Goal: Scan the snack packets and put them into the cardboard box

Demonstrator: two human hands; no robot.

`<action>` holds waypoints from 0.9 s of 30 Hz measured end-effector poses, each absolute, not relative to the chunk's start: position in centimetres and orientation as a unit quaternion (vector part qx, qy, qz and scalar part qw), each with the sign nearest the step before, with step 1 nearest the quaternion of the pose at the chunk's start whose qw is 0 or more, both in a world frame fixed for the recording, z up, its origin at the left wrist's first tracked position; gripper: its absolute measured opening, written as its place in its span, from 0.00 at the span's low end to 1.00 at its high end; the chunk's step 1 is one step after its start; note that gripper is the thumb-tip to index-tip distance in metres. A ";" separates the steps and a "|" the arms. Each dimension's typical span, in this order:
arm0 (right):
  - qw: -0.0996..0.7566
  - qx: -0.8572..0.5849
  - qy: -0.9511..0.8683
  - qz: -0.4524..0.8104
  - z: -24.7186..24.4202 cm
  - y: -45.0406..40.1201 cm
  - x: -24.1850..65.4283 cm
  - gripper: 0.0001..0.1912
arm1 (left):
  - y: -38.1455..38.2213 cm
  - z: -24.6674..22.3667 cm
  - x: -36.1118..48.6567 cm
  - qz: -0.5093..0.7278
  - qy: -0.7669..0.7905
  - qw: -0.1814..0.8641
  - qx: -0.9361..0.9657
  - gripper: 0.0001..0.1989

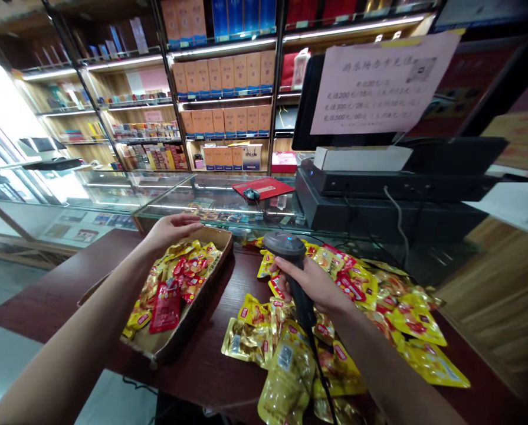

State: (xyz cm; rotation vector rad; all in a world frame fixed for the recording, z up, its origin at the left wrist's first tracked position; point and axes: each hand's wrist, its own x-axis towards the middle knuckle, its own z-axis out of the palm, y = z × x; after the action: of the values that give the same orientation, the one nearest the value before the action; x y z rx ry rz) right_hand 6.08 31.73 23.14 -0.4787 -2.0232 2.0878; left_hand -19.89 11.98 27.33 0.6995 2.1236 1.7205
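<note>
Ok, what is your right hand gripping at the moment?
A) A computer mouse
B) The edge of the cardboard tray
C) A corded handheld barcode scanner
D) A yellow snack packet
C. The right hand is wrapped around the handle of the corded handheld barcode scanner, held above the yellow foil snack packets.

You are showing bare skin along your left forearm (64, 348), which is running in from the lower left of the frame, and along your right forearm (392, 366), which is entering from the lower right. Both are tapering smoothly toward slim wrists and uncovered hands, your left hand (170, 229) and your right hand (310, 283), with the frame cutting off both arms.
</note>
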 end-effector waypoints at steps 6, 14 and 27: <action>0.120 -0.183 -0.667 0.712 23.9 32.7 7.4 0.19 | 19.7 23.5 -16.5 0.542 0.726 0.234 0.354 0.26; 0.157 -0.206 -0.643 0.721 24.0 35.0 8.4 0.18 | 28.5 18.4 -13.8 0.509 0.690 0.284 0.429 0.23; 0.162 -0.228 -0.620 0.733 23.2 36.0 8.0 0.14 | 28.2 14.0 -14.2 0.282 0.737 0.025 0.613 0.22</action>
State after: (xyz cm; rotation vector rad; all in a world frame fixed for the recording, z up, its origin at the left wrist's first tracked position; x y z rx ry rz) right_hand 7.97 36.05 23.21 -0.6501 -1.7696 2.0922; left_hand -14.15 28.24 13.96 1.8962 2.2794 0.8727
